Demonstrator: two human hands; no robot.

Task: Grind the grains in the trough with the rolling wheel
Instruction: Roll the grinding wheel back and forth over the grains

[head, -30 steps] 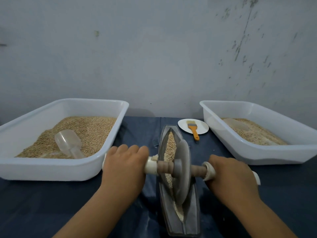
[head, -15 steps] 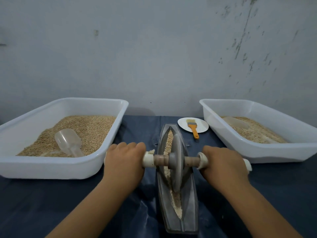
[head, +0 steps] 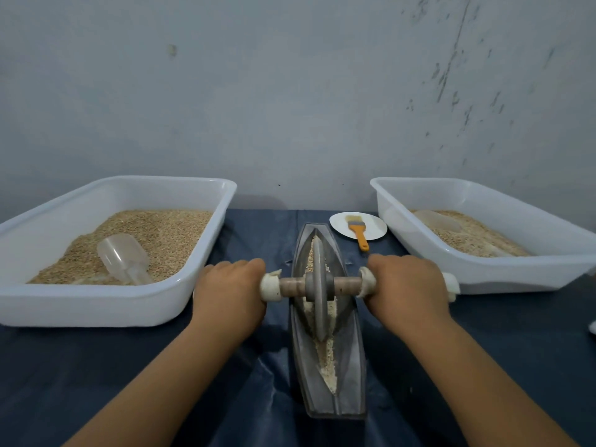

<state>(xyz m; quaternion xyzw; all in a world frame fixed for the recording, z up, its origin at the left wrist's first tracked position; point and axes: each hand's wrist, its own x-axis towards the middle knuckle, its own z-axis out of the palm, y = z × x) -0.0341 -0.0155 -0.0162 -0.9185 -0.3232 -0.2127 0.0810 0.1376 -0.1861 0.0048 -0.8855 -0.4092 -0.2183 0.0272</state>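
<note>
1. Both hands, left (head: 230, 293) and right (head: 408, 290), grasp the axle handles; rolling wheel (head: 319, 291) stands mid-trough (head: 350, 366), at the desk's centre.
2. Press evenly; keep the wheel upright over the grains (head: 327, 366).

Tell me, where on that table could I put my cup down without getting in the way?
Bare cloth shows at the back, between the left tub and the trough. Near you, cloth lies bare either side of the trough, though the arms pass over it. The right back is crowded: a plate with a brush sits against the right tub.
</note>
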